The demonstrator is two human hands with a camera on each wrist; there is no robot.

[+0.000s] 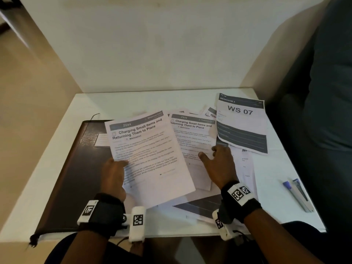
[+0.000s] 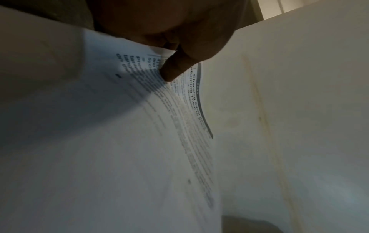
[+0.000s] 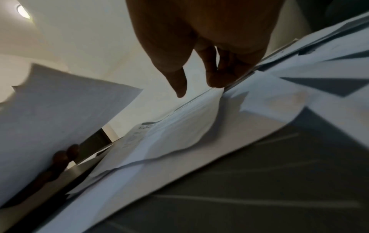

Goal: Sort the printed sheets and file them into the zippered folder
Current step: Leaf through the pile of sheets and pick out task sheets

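left hand (image 1: 114, 174) thumb pinching lifted printed sheet (image 1: 146, 155) at its left edge, over zippered folder (image 1: 76, 168) | right hand (image 1: 219, 164) fingers loosely spread, tips on loose sheets (image 1: 192, 138) spread on table (image 1: 276, 168) | paper light, floppy, slides easily: grip an edge, support underneath | WS 07 sheet (image 1: 242, 122) at right
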